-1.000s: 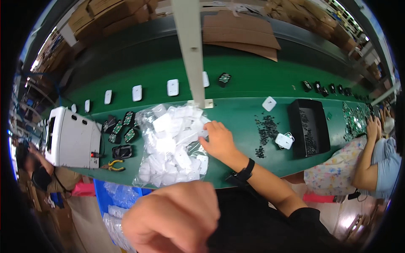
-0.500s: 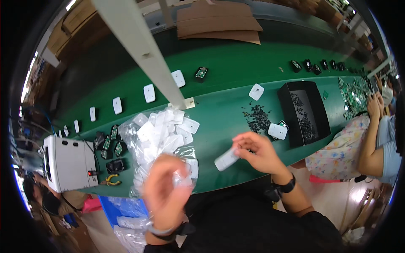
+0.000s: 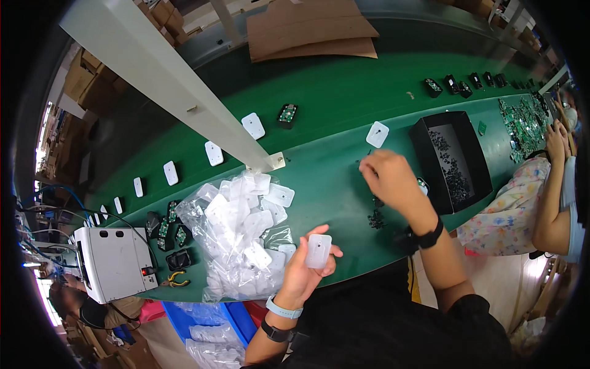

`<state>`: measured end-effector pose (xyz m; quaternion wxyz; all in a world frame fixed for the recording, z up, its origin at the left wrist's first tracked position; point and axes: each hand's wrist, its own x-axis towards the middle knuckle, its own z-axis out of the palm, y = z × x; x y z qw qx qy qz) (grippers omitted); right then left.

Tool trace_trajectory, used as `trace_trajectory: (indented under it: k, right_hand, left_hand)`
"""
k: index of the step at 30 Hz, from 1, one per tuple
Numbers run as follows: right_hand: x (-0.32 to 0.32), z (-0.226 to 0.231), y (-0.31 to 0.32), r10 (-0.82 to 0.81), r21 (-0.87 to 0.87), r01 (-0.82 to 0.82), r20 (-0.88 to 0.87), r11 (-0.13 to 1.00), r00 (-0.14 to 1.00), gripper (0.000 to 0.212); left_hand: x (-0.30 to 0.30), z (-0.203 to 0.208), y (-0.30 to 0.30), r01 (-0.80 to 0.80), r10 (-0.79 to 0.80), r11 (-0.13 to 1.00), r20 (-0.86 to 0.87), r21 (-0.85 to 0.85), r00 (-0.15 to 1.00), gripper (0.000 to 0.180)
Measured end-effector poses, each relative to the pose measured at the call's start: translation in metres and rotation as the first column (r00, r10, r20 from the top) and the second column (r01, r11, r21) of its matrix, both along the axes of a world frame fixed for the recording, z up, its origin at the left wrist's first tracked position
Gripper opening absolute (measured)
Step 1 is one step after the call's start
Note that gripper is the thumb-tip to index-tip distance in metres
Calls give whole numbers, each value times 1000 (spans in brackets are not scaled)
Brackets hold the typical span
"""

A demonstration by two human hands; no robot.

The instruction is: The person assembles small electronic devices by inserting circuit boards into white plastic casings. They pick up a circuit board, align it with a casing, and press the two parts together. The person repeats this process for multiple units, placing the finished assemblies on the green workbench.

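Note:
My left hand (image 3: 307, 269) is closed round a white rounded-rectangular plastic cover (image 3: 318, 251), holding it tilted above the front of the bench. Up and to the right, my right hand (image 3: 391, 181) reaches down over a heap of small black parts (image 3: 376, 216), its fingers bent and pressed together. Whatever those fingertips may hold is hidden, as is most of the heap. Just beyond lies another white cover (image 3: 377, 134) with a small dark spot in its middle. A further piece, partly covered by my right hand, shows beside the box.
Left of my hands, a clear plastic bag (image 3: 212, 258) spills white covers. A black box (image 3: 479, 166) with small black parts stands at right. Pliers (image 3: 176, 280), a white machine (image 3: 117, 264) and a slanting post (image 3: 178, 92) are at left. A co-worker's hands (image 3: 558, 140) work far right.
The white cover has passed from my right hand to my left, which has moved right from beside the bag. My right hand has gone up and away to the black parts.

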<state>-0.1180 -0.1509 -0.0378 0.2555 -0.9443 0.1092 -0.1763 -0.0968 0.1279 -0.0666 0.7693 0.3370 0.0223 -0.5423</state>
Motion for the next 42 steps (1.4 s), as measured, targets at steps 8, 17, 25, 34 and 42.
trace_trajectory:
  k: [8, 17, 25, 34, 42]
  right_hand:
    - [30, -32, -25, 53, -247, -93, -165, 965, 985, 11]
    - [-8, 64, 48, 249, 334, -247, 38, 910, 968, 5]
    - [-45, 68, 96, 248, 380, -335, 261, 862, 933, 16]
    - [-64, 70, 103, 241, 276, -333, 320, 902, 916, 16]
    - [-71, 72, 96, 200, 496, -258, 167, 829, 965, 15]
  left_hand:
    - [5, 1, 1, -106, 97, 986, -74, -130, 992, 47]
    - [7, 23, 0, -196, 191, 911, -51, -363, 980, 51]
    - [-4, 40, -4, -120, 202, 949, 272, -291, 941, 51]
    - [-16, 49, -4, -81, 171, 978, 526, -190, 833, 70]
    - [-22, 54, -3, -95, 131, 991, 538, -94, 832, 65]
